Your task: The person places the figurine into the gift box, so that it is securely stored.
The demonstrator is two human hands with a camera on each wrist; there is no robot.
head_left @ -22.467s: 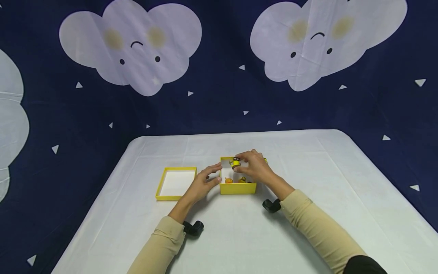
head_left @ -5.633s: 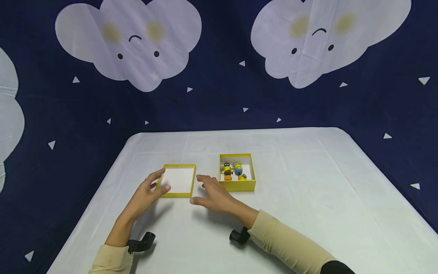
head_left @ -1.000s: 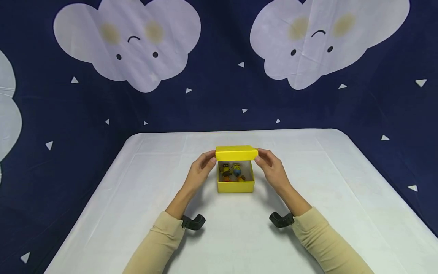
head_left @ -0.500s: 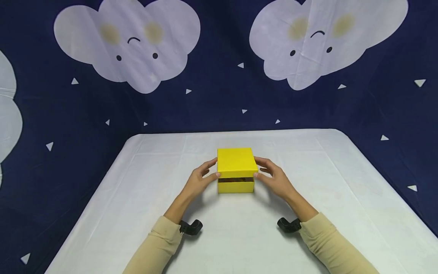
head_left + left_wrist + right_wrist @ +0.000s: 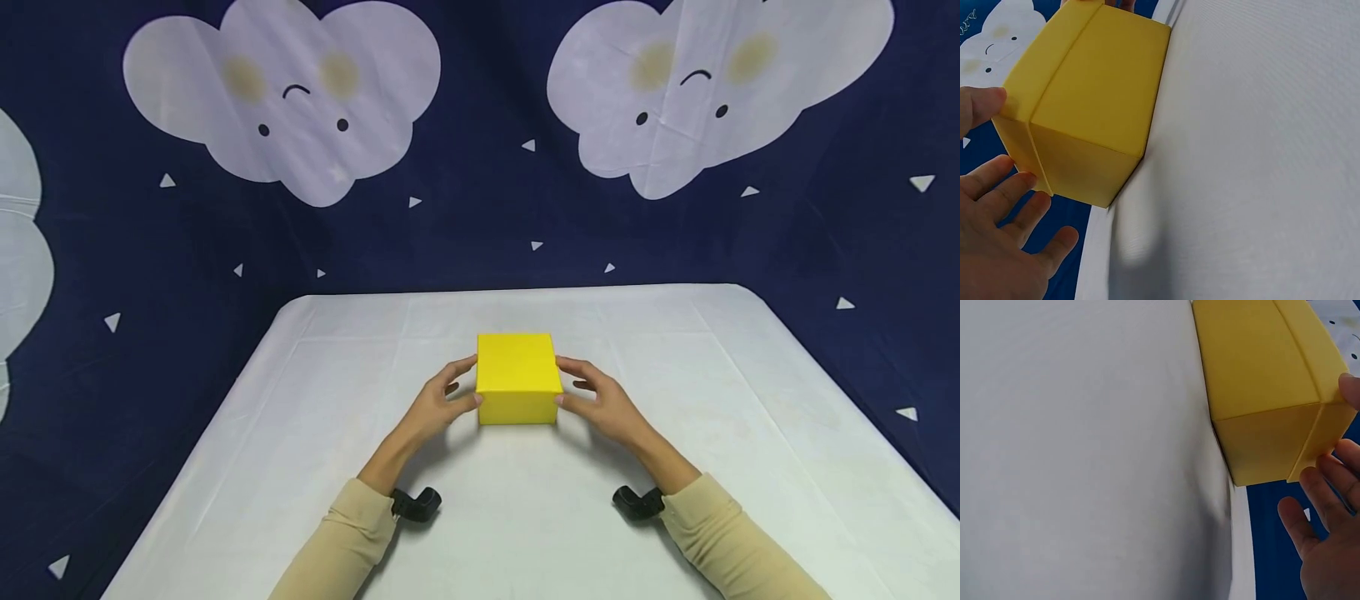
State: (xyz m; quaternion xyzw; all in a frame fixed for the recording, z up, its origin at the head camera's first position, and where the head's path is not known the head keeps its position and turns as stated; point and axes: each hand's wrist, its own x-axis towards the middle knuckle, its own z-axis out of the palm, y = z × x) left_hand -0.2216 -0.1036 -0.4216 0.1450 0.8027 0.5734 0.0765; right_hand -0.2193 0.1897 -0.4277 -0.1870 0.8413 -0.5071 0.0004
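A yellow cardboard box (image 5: pixel 517 410) stands on the white-covered table, its yellow lid (image 5: pixel 515 363) seated over the top. My left hand (image 5: pixel 437 406) holds the lid by its left side, thumb at the front corner and fingertips along the side wall. On the opposite side my right hand (image 5: pixel 611 408) holds it the same way. Both wrist views show the lid's rim as a thin line running round the box, with the thumb and fingertips touching the lid part. The inside of the box is hidden, including the small yellow toy figures seen there before.
The white tablecloth (image 5: pixel 517 517) spreads all round the box. Behind the table hangs a dark blue cloth (image 5: pixel 480 250) with white clouds and small triangles. A black wrist mount (image 5: pixel 417 505) sits below the left sleeve, and another black mount (image 5: pixel 637 503) below the right.
Earlier the toy figures lay in the uncovered box and the lid lay to its left. Both hands then brought the lid over the box and lowered it; the front gap is now gone.
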